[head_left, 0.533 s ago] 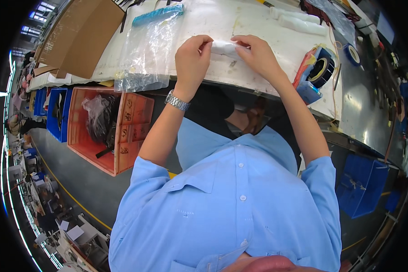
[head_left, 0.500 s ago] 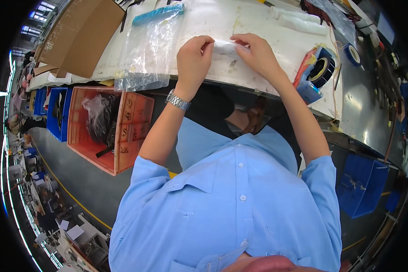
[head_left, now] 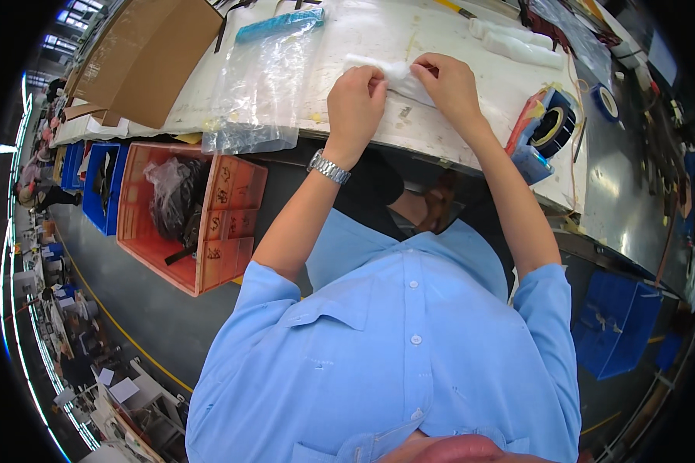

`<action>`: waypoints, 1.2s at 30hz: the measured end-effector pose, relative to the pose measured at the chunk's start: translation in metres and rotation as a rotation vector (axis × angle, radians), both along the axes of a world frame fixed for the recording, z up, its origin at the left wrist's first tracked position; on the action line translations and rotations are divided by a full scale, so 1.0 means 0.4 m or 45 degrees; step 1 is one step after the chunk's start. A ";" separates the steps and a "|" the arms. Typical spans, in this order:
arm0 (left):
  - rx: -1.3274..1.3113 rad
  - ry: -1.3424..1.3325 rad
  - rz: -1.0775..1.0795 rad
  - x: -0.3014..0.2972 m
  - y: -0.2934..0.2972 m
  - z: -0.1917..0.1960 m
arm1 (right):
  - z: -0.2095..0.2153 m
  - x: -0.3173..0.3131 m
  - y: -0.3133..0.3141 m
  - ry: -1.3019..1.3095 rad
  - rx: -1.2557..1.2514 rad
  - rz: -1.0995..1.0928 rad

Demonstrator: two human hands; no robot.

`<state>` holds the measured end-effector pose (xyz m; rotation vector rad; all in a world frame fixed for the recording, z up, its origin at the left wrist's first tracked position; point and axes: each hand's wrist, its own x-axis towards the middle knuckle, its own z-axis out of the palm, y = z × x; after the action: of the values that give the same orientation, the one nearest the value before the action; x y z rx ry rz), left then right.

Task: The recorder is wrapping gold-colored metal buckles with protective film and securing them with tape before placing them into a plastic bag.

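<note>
A small white wrapped bundle [head_left: 398, 76] lies on the white worktable [head_left: 378, 31], held between both hands. My left hand [head_left: 355, 104], with a metal watch on the wrist, pinches its left part. My right hand [head_left: 449, 86] grips its right end, fingers curled over it. Both forearms reach up from the blue shirt at the bottom of the picture.
A clear plastic bag [head_left: 259, 85] lies left of the hands, a brown cardboard sheet [head_left: 150, 58] beyond it. A tape dispenser [head_left: 547, 127] sits at the right, white rolls [head_left: 517, 42] behind. Below the table edge stand an orange crate [head_left: 201, 224] and blue bins [head_left: 93, 185].
Both hands have stayed on the white bundle, with the fingers shifting slightly along it. Nothing else has moved.
</note>
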<state>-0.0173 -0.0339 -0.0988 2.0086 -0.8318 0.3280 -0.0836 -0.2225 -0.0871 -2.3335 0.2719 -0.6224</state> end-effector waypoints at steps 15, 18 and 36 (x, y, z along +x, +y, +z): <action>-0.153 -0.149 0.178 -0.066 -0.036 0.002 | -0.030 -0.033 -0.020 -0.012 0.248 0.178; -0.124 -0.118 0.200 -0.069 -0.007 0.000 | -0.027 -0.014 0.002 0.058 0.228 0.269; -0.543 0.467 0.100 -0.067 -0.034 -0.009 | -0.012 0.001 0.016 0.127 0.014 0.130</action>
<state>-0.0440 -0.0473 -0.1024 1.6336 -0.4108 0.1553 -0.0831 -0.2159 -0.0918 -2.3548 0.1994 -0.4546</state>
